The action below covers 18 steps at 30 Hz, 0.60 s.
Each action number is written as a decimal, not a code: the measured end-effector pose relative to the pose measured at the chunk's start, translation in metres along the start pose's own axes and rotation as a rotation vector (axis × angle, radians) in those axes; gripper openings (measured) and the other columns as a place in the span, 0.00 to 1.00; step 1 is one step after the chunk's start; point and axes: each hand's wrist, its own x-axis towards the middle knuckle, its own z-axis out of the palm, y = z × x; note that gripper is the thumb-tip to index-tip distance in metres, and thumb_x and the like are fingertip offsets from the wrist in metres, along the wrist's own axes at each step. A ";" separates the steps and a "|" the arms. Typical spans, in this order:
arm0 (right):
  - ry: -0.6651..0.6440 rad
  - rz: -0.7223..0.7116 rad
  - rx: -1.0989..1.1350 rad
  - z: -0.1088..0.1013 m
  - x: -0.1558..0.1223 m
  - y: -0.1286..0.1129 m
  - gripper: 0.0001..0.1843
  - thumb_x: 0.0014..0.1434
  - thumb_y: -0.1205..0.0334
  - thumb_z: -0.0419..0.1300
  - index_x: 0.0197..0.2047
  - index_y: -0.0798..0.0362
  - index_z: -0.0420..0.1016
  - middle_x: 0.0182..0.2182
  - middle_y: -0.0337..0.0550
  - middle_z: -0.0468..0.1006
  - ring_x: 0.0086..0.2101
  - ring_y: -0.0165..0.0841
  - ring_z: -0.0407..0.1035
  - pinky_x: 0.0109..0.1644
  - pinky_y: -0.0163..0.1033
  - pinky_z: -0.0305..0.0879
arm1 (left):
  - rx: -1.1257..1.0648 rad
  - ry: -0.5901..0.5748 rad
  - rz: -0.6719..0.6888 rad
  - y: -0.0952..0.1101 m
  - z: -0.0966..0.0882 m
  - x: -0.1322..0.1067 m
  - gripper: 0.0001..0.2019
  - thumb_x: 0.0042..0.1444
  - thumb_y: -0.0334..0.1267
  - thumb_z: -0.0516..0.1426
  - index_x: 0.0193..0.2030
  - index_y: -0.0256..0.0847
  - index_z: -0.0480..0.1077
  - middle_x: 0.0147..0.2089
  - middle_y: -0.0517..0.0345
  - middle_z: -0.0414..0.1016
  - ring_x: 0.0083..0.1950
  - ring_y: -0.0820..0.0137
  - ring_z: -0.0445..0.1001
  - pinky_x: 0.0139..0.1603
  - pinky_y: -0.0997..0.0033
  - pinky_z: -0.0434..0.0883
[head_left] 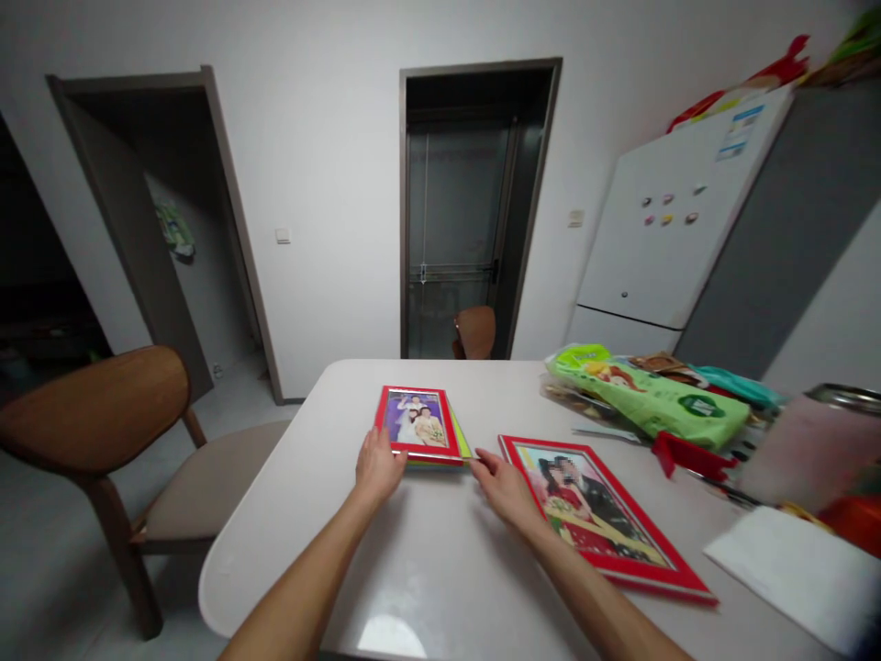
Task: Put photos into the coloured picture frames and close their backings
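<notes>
A small red photo frame [455, 431] with a group picture lies flat on the table in front of me. Beneath it a yellow-green piece [462, 439] sticks out on the right; its kind is mostly hidden. My left hand [378, 465] grips the frame's near left corner, thumb along the front edge. At the near right corner, the fingers of my right hand [505, 487] pinch the edge of the yellow-green piece. A larger red photo frame [661, 542] with a picture of a couple lies to the right, partly behind my right forearm.
On the table's [289, 523] right side are a green package [661, 399], a red plastic object [692, 456], a pinkish container [791, 450] and white paper [798, 569]. A wooden chair [103, 413] stands left. A fridge [661, 220] is at the back right.
</notes>
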 end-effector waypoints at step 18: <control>0.201 -0.225 0.155 -0.021 -0.093 -0.072 0.20 0.50 0.55 0.51 0.46 0.52 0.63 0.40 0.43 0.73 0.42 0.37 0.66 0.49 0.41 0.61 | -0.673 -0.139 0.051 0.049 -0.030 -0.059 0.29 0.51 0.43 0.52 0.57 0.35 0.49 0.54 0.48 0.62 0.54 0.66 0.61 0.51 0.70 0.60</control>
